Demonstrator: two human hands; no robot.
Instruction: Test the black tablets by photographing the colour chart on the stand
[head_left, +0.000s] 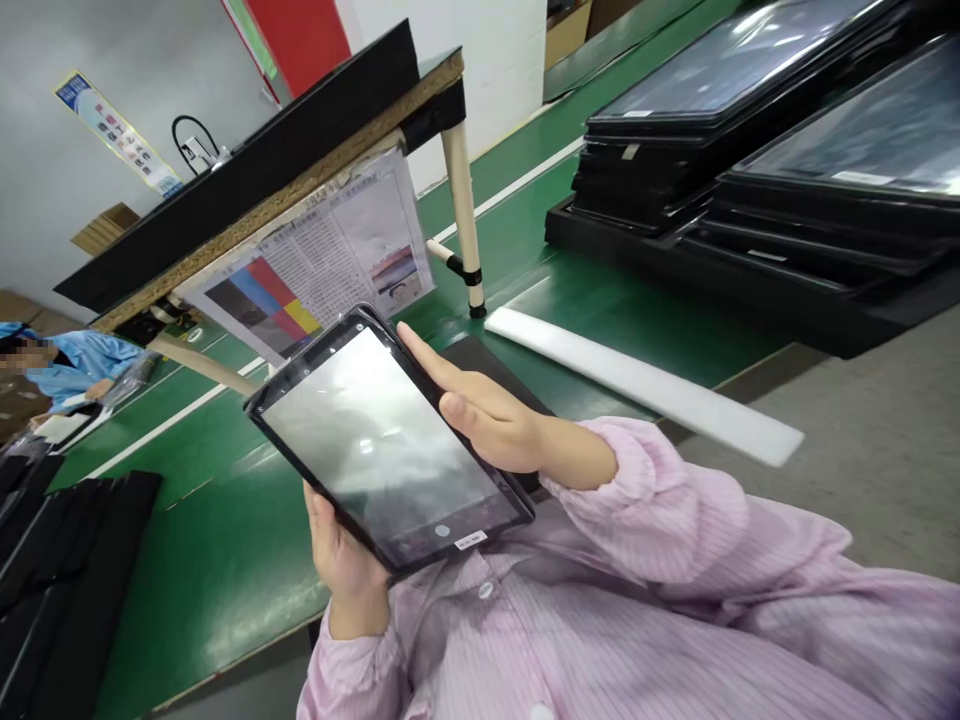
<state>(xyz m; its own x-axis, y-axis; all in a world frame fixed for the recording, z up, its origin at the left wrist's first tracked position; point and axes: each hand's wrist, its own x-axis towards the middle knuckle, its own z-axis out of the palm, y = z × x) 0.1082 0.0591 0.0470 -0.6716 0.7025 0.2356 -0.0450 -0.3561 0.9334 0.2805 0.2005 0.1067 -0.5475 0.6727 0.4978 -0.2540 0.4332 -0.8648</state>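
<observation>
I hold a black tablet (382, 440) tilted above the green bench, its glossy screen facing me with a small white label near its lower edge. My left hand (341, 555) grips it from underneath at the lower left edge, fingers hidden behind the device. My right hand (472, 405) holds the right edge, fingers stretched along the side and thumb folded in. Both arms wear pink striped sleeves (675, 510). A second dark flat piece (487, 365) lies on the bench just behind my right hand.
A green bench (210, 560) runs under the tablet. A long white foam strip (645, 385) lies to the right. Stacked black trays (757, 170) stand at the back right. A raised shelf with a printed colour sheet (322, 260) is behind. Black pads (52, 560) lie left; another person in blue (75, 360) sits far left.
</observation>
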